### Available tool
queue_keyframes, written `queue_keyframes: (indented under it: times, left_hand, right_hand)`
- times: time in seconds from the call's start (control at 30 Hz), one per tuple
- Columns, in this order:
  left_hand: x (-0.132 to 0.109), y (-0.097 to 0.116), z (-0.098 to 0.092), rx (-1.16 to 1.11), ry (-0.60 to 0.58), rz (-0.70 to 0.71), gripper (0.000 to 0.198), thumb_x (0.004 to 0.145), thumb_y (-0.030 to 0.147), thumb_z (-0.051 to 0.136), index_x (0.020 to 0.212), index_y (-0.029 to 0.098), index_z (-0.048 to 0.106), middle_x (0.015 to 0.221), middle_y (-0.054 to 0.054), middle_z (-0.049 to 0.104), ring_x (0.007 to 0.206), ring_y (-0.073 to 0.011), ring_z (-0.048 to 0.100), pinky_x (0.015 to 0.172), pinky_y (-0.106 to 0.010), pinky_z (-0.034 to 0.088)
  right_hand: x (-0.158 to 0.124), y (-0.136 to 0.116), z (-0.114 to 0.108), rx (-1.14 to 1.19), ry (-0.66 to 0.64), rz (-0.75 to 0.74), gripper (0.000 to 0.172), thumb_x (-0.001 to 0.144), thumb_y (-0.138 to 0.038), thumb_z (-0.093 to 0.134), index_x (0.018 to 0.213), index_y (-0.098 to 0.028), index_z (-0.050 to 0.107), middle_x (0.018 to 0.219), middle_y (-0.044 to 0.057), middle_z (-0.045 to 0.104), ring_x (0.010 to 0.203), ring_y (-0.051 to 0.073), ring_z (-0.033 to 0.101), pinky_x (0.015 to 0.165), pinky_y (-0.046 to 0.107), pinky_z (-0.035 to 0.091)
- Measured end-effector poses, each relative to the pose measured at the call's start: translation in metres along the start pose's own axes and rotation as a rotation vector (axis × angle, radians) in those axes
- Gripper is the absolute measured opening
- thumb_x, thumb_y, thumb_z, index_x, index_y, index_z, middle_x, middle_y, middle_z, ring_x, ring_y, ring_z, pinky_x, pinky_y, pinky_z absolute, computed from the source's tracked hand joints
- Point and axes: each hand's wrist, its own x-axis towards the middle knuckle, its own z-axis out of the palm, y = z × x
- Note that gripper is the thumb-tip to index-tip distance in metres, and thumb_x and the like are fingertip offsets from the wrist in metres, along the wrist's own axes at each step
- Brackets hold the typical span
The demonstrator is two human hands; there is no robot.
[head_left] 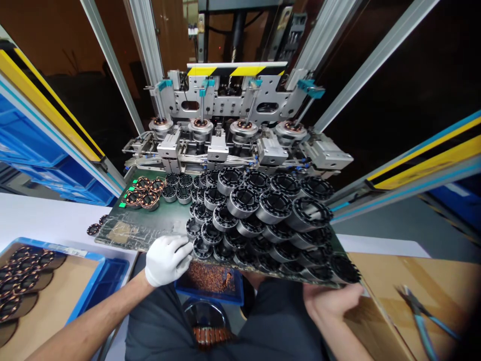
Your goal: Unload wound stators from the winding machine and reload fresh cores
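Observation:
My left hand (167, 260), in a white glove, is at the table's front edge. Its fingers are stretched out, their tips against the front-left rings of a large stack of bare motor stator cores (243, 201), silver outside with black slotted insulation. My bare right hand (332, 300) is at the front right corner below the stack, its fingers largely hidden by the table edge and the cores. Several copper-wound stators (149, 200) with green tags lie at the left of the green tabletop (158, 228). Smaller-looking bare cores (177, 193) stand between them and the stack.
Behind the table is a winding machine with several spindles (243, 131) holding stators. At left, a blue-edged tray (88, 275) holds wound stators. A blue bin (235, 288) with copper scraps sits below. Pliers (418, 311) lie on cardboard at right. Yellow-black posts (48, 103) flank the station.

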Motion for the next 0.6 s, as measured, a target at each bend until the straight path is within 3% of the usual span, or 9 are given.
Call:
queue_keyframes:
  times: [0.2, 0.37, 0.6]
  left_hand:
    - [0.001, 0.0, 0.0, -0.002, 0.0, -0.004, 0.02, 0.111, 0.024, 0.058, 0.12, 0.022, 0.075, 0.111, -0.008, 0.085, 0.099, -0.0276, 0.082, 0.084, -0.042, 0.06]
    - [0.0, 0.0, 0.0, -0.001, 0.001, -0.004, 0.019, 0.109, 0.023, 0.06, 0.119, 0.022, 0.076, 0.111, -0.008, 0.085, 0.099, -0.0276, 0.082, 0.084, -0.042, 0.062]
    - [0.001, 0.0, -0.001, -0.003, -0.004, -0.003, 0.02, 0.11, 0.024, 0.059, 0.12, 0.022, 0.076, 0.111, -0.009, 0.085, 0.099, -0.0279, 0.082, 0.084, -0.042, 0.061]
  right_hand:
    - [0.002, -0.002, -0.006, -0.022, 0.041, 0.041, 0.04, 0.074, -0.026, 0.05, 0.101, -0.029, 0.078, 0.086, 0.002, 0.079, 0.084, 0.03, 0.082, 0.067, 0.052, 0.076]
    - [0.012, -0.005, -0.016, -0.298, -0.006, -0.15, 0.039, 0.069, -0.027, 0.056, 0.102, -0.03, 0.076, 0.101, 0.001, 0.084, 0.091, 0.032, 0.083, 0.071, 0.054, 0.077]
    - [0.027, -0.007, -0.032, -0.381, -0.016, -0.246, 0.037, 0.068, -0.034, 0.063, 0.103, -0.03, 0.076, 0.105, 0.0, 0.085, 0.099, 0.032, 0.083, 0.073, 0.052, 0.078]
